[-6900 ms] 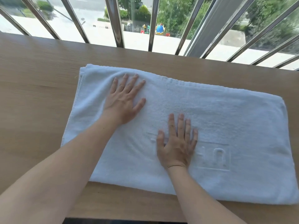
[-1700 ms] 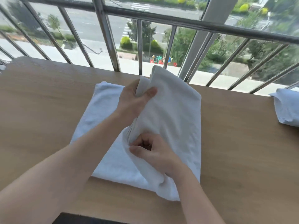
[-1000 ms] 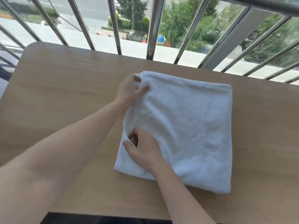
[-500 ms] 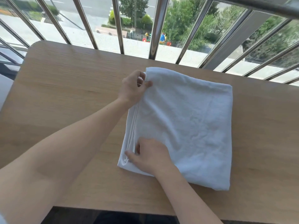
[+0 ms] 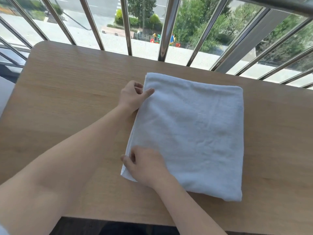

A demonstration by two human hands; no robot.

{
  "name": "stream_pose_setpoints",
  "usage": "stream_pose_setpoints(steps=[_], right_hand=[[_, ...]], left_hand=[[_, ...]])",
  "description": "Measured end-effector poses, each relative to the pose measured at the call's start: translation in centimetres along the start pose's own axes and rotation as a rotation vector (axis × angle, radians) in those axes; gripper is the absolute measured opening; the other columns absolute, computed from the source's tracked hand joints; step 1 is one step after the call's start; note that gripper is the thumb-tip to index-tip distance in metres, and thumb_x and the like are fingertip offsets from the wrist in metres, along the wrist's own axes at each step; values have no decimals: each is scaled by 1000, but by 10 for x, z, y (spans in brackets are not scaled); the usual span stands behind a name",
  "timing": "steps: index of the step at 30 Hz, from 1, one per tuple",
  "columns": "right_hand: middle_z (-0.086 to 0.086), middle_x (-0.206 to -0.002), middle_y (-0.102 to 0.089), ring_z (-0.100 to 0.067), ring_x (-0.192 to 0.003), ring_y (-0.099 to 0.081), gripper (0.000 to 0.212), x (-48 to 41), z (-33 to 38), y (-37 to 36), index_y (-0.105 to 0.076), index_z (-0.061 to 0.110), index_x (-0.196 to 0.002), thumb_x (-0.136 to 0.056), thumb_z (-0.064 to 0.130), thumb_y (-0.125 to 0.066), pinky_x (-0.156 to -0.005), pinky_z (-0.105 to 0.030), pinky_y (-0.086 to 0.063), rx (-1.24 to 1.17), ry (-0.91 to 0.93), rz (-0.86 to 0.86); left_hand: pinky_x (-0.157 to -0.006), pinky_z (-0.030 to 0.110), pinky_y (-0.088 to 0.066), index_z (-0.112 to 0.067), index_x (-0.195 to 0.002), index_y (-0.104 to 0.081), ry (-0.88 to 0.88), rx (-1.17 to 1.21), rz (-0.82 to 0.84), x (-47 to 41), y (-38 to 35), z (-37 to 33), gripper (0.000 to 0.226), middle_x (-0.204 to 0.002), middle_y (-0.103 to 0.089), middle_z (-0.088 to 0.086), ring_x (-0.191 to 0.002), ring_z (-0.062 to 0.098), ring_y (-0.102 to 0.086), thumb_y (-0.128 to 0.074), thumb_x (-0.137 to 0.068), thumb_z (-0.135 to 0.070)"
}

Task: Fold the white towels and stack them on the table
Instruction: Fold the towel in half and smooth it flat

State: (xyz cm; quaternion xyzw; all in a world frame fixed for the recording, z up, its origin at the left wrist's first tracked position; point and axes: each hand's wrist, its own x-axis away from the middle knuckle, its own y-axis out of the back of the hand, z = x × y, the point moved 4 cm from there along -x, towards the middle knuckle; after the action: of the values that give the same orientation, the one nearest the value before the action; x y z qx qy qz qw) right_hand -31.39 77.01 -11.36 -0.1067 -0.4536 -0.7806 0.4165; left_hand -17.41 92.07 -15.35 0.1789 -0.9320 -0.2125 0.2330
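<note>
a pale wood-grain counter (image 5: 67,92) with a rounded far left corner stands against a steel railing (image 5: 165,28), with street and trees beyond. the folded white towel (image 5: 194,133) lies flat right of the counter's middle. the left hand (image 5: 132,97) pinches its far left corner, thumb on top; the right hand (image 5: 145,165) grips its near left corner, fingers curled.

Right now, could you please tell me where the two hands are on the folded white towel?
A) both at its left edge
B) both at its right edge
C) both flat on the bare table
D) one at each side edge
A: the left hand pinches the far-left corner of the towel, the right hand grips its near-left corner, and its right edge lies untouched on the table.
</note>
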Motion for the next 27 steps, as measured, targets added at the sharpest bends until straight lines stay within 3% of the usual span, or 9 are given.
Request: stream_pose_setpoints(steps=[3,6,8,11,14,18,20,24,27], right_hand=[[9,-69,-56,-7,-66,-51,36,6,-10,4,-51,27,-81,-99,56,-42,-58,-27,-35,-144,3,-57],[11,-67,-54,-8,-67,-53,22,17,-28,20,-54,30,-85,-97,48,-48,-62,-26,-42,-172,4,-269],[14,-76,-56,-6,-75,-54,14,26,-46,35,-59,29,-92,-94,41,-52,-70,-23,-44,-140,28,-484],[7,-102,-59,-15,-96,-54,26,34,-78,49,-66,23,-107,-88,36,-55,-87,-32,-39,145,-15,-739],[-3,-120,-55,-27,-110,-53,37,33,-99,40,-64,23,-121,-90,39,-53,-97,-40,-36,296,-56,-739],[-5,-127,-52,-29,-115,-51,38,29,-104,27,-60,24,-128,-94,39,-53,-101,-44,-35,339,-56,-738],[-5,-127,-52,-27,-114,-49,37,29,-103,30,-60,25,-127,-94,40,-53,-101,-44,-34,333,-61,-737],[-2,-123,-56,-25,-113,-51,34,34,-110,56,-61,26,-123,-94,39,-48,-97,-40,-32,342,28,-738],[-5,-132,-55,-29,-123,-50,33,44,-142,80,-61,24,-125,-94,36,-56,-105,-44,-31,398,-38,-711]], left_hand=[[-62,15,-41,-25,-99,-62,8,-39,48,5,1,5,50,-93,-63,-11,-84,0,-59,-81,-72,-63],[-57,13,-42,-25,-88,-67,-7,-69,75,11,0,5,37,-86,-66,-11,-76,0,-61,-81,-76,-57],[-52,6,-39,-29,-79,-68,-79,-32,40,13,2,-2,24,-77,-66,-14,-64,-8,-58,-81,-79,-49],[-53,5,-37,-29,-75,-67,-117,28,-40,18,4,-3,19,-73,-63,-16,-57,-9,-53,-81,-81,-40],[-56,7,-38,-22,-86,-70,-38,37,-59,26,-1,7,25,-77,-65,-15,-67,-2,-57,-77,-84,-46],[-58,17,-45,-22,-85,-67,-47,-81,42,40,-7,11,42,-77,-67,-13,-70,2,-61,-77,-77,-62],[-61,23,-51,-22,-86,-70,-21,-94,105,43,-7,10,40,-80,-70,-12,-75,5,-67,-80,-74,-59],[-54,17,-48,-24,-78,-72,-59,20,48,41,4,1,28,-71,-70,-14,-63,-1,-64,-86,-73,-48],[-63,24,-51,-19,-83,-72,7,34,12,49,5,11,34,-79,-71,-8,-71,9,-65,-82,-77,-51]])
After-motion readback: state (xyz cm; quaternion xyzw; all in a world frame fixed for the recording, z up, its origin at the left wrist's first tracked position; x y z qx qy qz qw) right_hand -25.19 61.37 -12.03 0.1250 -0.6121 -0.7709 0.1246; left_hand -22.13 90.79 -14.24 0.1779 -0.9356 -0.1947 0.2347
